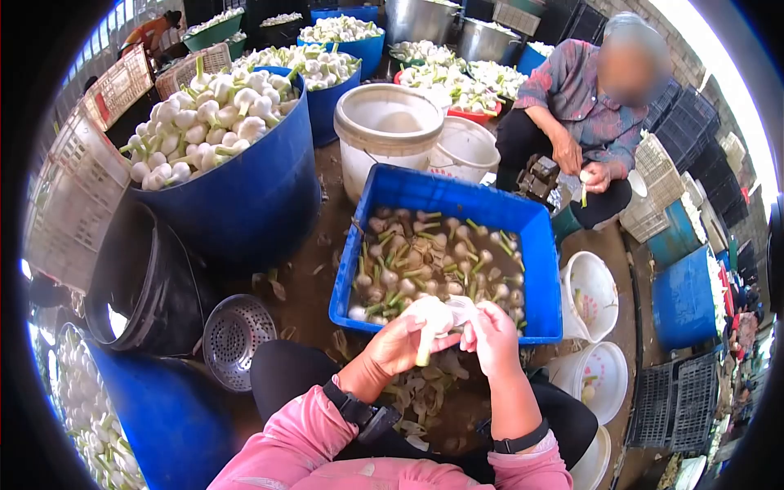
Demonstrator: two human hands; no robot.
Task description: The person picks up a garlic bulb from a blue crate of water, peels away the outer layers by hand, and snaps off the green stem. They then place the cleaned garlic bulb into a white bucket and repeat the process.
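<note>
My left hand (394,345) is closed round a white garlic bulb (433,317), its short cut green stem pointing down. Beside it, my right hand (495,339) pinches a pale, translucent strip of garlic skin (462,309) at the bulb's side. Both hands are over the near rim of a blue rectangular tub (445,181). In the tub's brownish water float many garlic bulbs (408,261) with trimmed stems. Peeled husks (426,392) lie on the ground between my knees.
A large blue barrel (245,192) heaped with garlic stands at left, near a black bucket (122,278) and a metal colander (238,341). White buckets (590,296) line the right side. Across the tub, a seated person (584,122) holds a garlic bulb.
</note>
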